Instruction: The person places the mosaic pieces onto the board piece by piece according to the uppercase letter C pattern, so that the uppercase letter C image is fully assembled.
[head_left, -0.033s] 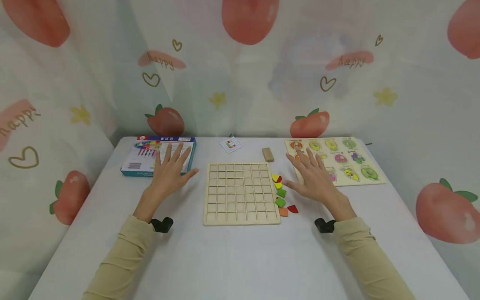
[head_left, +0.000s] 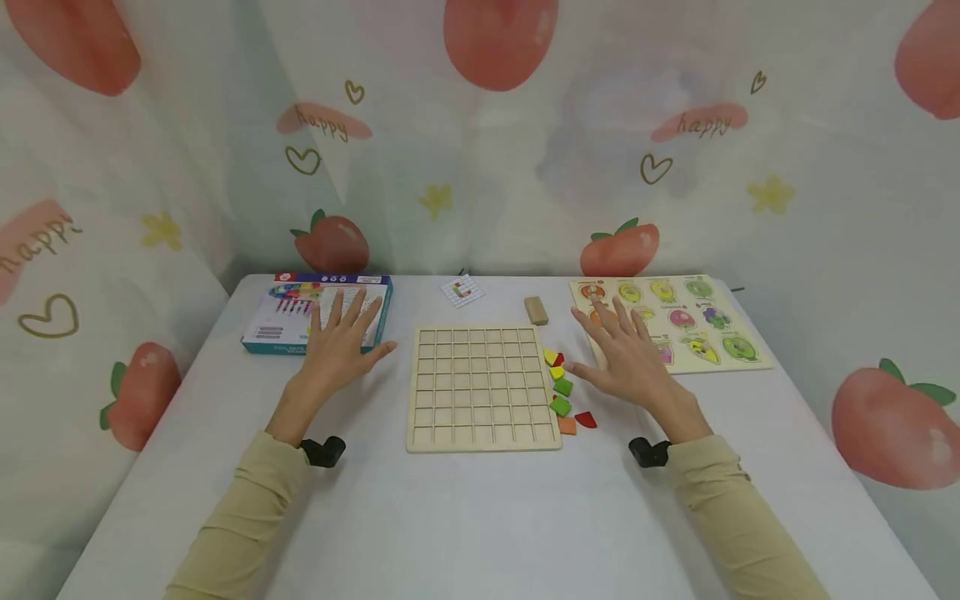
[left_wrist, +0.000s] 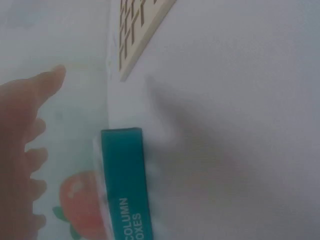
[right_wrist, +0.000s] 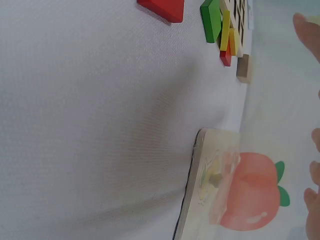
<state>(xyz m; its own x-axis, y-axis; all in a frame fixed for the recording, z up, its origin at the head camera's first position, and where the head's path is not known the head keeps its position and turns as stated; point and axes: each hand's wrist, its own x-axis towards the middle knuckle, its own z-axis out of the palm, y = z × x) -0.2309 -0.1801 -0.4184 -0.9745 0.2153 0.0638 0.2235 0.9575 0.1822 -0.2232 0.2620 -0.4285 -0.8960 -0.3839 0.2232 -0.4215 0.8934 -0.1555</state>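
Note:
Both hands are raised above the white table with fingers spread and nothing in them. My left hand [head_left: 336, 354] is in front of a teal and blue box [head_left: 273, 333], hiding part of its lid. My right hand [head_left: 630, 362] covers the left part of a wooden fruit puzzle board [head_left: 697, 321]. Between the hands lies a square wooden grid board [head_left: 480, 387]. Along its right edge are several coloured pieces, among them a green piece [head_left: 562, 387], an orange square [head_left: 567, 426] and a red piece [head_left: 586, 420]. The right thumb is near the yellow pieces [head_left: 557, 372].
Behind the grid board lies a small white card [head_left: 462, 290] with a coloured pattern. A small tan block [head_left: 536, 310] is near the board's far right corner. A fruit-printed curtain [head_left: 495, 167] hangs behind the table.

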